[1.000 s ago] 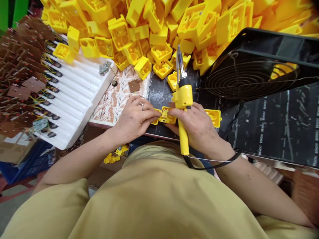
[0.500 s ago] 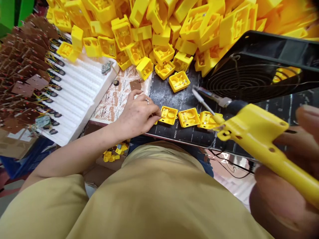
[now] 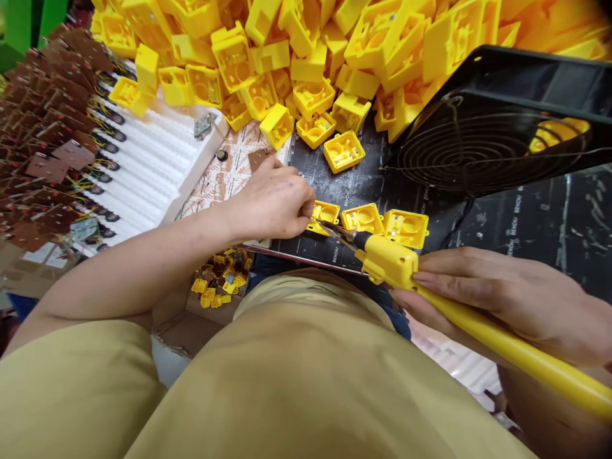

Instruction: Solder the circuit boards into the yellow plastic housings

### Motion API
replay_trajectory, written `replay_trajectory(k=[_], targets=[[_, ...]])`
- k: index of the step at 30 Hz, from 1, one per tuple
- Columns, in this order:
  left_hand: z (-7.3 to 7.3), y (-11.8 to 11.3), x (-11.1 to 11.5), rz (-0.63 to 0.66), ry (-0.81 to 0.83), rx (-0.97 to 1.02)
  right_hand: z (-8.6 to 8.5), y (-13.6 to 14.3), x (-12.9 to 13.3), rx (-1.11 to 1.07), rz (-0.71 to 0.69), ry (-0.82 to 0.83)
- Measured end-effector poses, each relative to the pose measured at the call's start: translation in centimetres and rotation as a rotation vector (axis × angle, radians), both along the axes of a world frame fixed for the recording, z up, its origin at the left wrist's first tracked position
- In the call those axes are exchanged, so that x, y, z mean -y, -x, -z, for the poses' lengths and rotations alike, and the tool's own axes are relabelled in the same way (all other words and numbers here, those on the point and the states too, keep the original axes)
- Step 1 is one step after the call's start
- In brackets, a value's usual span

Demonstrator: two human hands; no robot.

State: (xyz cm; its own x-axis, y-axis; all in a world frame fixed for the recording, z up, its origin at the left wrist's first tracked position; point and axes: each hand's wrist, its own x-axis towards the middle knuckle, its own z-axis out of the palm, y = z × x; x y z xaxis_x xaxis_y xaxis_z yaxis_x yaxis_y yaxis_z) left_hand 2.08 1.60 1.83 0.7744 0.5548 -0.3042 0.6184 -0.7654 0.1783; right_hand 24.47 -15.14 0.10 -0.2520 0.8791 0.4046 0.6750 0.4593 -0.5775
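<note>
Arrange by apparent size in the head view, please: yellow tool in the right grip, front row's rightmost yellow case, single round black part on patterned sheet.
Largest first:
Yellow tool
Rightmost yellow case
Round black part

Your yellow soldering gun (image 3: 392, 261) sits in your right fingers (image 3: 454, 280), gripped just behind its chunky head. Its long, smooth handle slants back past those fingers, while a black collar and thin metal tip poke out the front, aimed at your left fingers (image 3: 305, 210). That tip's right at the yellow case (image 3: 327, 209), can't really tell if it's touching. The case lies open side up, shallow box shape, right up against your left fingers, which cover its near end, with a little tab sticking out opposite.
</note>
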Motion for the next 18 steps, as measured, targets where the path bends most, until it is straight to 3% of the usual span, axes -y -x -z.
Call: replay_trajectory(k=[4,9,14,18], targets=[[0.0,-0.4,-0.5,-0.006,0.028,-0.029,-0.2,-0.4,-1.3,0.006,-0.140,-0.138],[-0.4,-1.1,-0.5,0.008,0.013,-0.109,-0.5,-0.3,-1.8,0.066,-0.165,-0.195],[-1.0,-1.5,-0.4,0.039,0.012,-0.159,-0.6,-0.5,-0.5,0.052,0.025,-0.043],[-0.9,-1.5,-0.6,0.009,0.015,-0.170,-0.4,-2.2,-0.2,0.057,0.095,0.004]])
